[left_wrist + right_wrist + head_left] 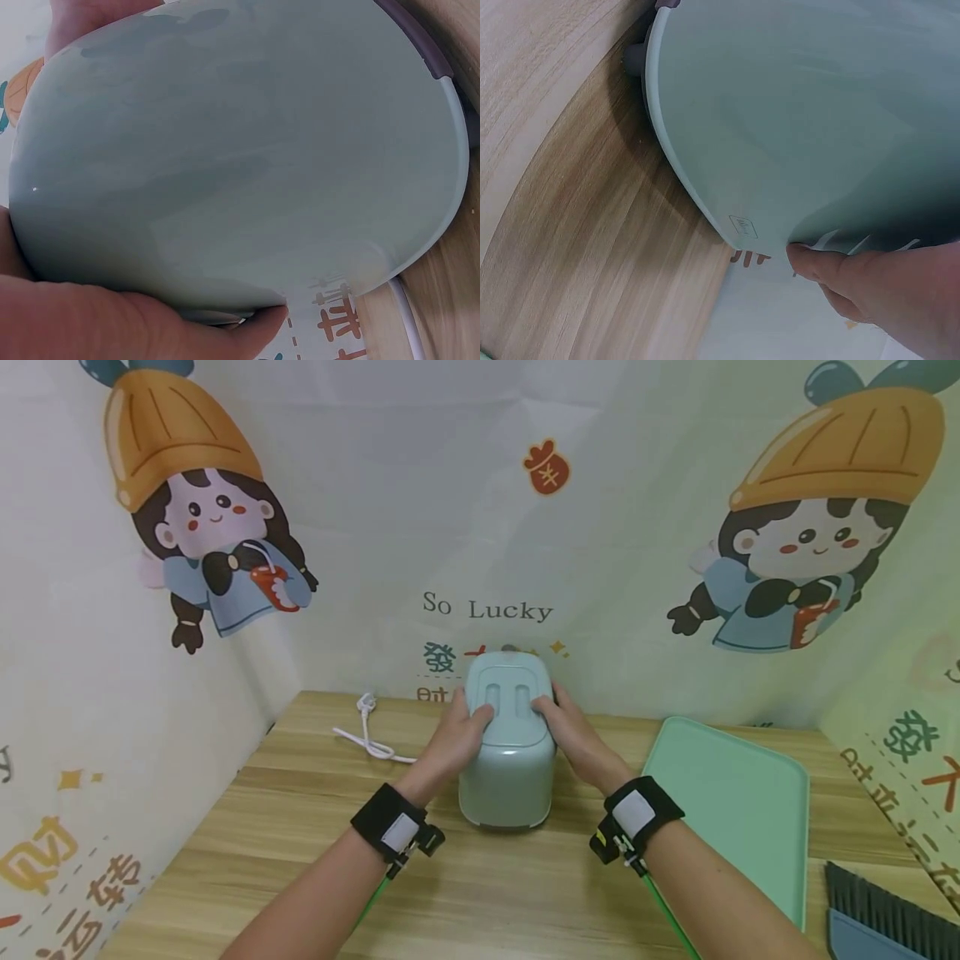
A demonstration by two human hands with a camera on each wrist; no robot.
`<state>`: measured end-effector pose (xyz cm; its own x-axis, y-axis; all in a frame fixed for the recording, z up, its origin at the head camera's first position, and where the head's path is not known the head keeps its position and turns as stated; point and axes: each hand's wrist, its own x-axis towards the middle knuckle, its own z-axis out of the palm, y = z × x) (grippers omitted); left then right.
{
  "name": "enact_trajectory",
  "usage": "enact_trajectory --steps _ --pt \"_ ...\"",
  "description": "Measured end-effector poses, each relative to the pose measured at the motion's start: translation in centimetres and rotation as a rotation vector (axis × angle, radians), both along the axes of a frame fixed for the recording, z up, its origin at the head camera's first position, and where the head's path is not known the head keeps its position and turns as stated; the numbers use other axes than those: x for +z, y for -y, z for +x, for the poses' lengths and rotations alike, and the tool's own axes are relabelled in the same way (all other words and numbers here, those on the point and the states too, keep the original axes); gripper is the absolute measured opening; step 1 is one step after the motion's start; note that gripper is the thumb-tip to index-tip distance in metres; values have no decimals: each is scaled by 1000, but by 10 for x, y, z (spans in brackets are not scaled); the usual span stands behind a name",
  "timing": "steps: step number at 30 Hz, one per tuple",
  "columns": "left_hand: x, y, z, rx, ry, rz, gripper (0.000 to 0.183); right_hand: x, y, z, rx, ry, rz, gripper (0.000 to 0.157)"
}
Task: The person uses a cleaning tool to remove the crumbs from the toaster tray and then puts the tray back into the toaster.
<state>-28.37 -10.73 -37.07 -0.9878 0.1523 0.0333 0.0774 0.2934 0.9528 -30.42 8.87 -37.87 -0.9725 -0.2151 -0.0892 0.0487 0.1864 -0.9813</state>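
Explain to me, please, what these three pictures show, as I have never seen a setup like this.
There is no robot here, just a person working with bare hands. The widest picture comes from a camera on the person's head, looking forward and down. The other two come from small cameras strapped to the wrists, the left camera and the right camera, so one pale wall fills most of each.

The left hand and right hand grip what looks like a toaster from both sides, thumbs on top.

On the wooden table, a white cord with a plug lies to the left. To the right are a green tray and, nearer, a blue brush with dark bristles.
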Motion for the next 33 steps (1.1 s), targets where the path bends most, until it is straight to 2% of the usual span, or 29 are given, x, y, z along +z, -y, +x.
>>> enact_trajectory --steps 11,16,21,26,29,33 --pt "0 1 0 -6 -22 10 60 0 0 2 -19 7 22 78" --pt "0 2 1 -12 -18 12 60 7 -2 11 -44 5 54 75" --pt "0 4 1 -24 -1 -8 60 18 -13 32 -105 -16 73 69" --pt "1 5 1 -18 0 -35 60 12 -29 65 -168 -8 -65 57" --pt "3 4 0 -2 -60 -90 63 0 -33 85 -156 63 -143 55" --pt "7 4 -4 26 -212 -183 67 -21 -31 105 -108 190 -202 63"
